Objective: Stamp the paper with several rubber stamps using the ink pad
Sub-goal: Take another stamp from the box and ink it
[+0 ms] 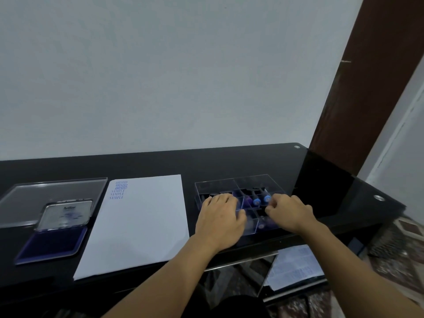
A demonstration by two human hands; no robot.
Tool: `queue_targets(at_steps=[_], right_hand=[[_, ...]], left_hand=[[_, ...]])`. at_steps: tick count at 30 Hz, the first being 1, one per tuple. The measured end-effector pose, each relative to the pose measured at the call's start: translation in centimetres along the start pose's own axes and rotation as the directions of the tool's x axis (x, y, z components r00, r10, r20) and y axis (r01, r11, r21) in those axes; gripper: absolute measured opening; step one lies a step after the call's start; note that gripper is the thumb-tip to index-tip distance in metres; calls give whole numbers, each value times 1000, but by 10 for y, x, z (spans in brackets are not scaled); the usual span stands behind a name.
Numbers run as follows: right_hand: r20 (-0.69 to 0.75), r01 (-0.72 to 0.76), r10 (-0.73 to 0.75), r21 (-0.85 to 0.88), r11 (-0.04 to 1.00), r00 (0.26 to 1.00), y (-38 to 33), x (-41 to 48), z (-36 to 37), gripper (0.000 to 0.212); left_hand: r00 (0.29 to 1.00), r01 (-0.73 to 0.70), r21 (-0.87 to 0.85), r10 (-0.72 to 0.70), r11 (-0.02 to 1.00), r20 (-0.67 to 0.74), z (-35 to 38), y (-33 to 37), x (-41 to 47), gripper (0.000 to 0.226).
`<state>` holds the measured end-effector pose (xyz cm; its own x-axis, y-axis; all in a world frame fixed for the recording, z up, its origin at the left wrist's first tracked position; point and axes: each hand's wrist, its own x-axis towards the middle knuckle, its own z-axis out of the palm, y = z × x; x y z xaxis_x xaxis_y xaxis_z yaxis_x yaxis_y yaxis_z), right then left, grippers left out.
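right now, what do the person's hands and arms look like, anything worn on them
Two bare hands, the left hand and the right hand, with no gloves, rings or watch that I can see. Both forearms are bare as well: no sleeve, cuff or bracelet shows on the left forearm or the right forearm up to the frame's lower edge.

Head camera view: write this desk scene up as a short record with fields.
paper: white sheet flat on the black table, between ink pad and box
prints: AMENDED three times, SAMPLE three times, blue, at the sheet's top left
ink pad: open, left of the paper, lid hinged up
box: clear, divided, right of the paper
stamps: blue-handled, inside the box
left hand: lies over the box's left side
right hand: fingers curled at the stamps; grip unclear
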<state>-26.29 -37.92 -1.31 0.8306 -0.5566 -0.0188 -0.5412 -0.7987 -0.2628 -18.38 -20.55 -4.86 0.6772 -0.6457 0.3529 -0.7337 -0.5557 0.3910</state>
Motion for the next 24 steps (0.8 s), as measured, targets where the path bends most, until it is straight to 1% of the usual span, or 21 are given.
queue_targets(at_steps=[1,3,6,7,9,12,14,17,20,24], right_hand=[[-2,2,-2,0,1000,1000,0,0,0,14],[-7,2,-2,0,1000,1000,0,-1,0,14],[-20,-14,14,-18,1000,1000,-3,2,-1,10],[-31,-23,22,-29,999,999,-5,2,-2,11],[-64,-44,41,-47,998,997,-10,3,-3,16],[-108,-73,58,-143,987,992,-23,3,-8,19],[-129,-56,35,-168,984,991,-33,3,-12,23],[-145,1,-16,-105,994,989,-52,7,-15,18],[-127,74,-81,-54,996,989,-72,16,-14,19],[-50,185,-185,-11,983,981,-98,28,-8,15]], left_hand=[[1000,1,-39,-1,999,-8,-2,-1,1,32],[999,23,-174,-29,984,-31,-7,-2,3,32],[986,88,-413,-138,907,-93,-21,-8,5,30],[975,110,-463,-186,879,-122,-26,-11,6,29],[947,155,-512,-274,845,-166,-38,-20,6,29],[921,210,-514,-345,832,-181,-56,-35,7,31],[913,242,-489,-367,838,-178,-67,-45,7,32],[910,285,-445,-385,849,-151,-76,-53,9,33],[917,310,-400,-383,862,-113,-76,-55,11,36],[938,333,-292,-346,897,9,-64,-50,14,47]])
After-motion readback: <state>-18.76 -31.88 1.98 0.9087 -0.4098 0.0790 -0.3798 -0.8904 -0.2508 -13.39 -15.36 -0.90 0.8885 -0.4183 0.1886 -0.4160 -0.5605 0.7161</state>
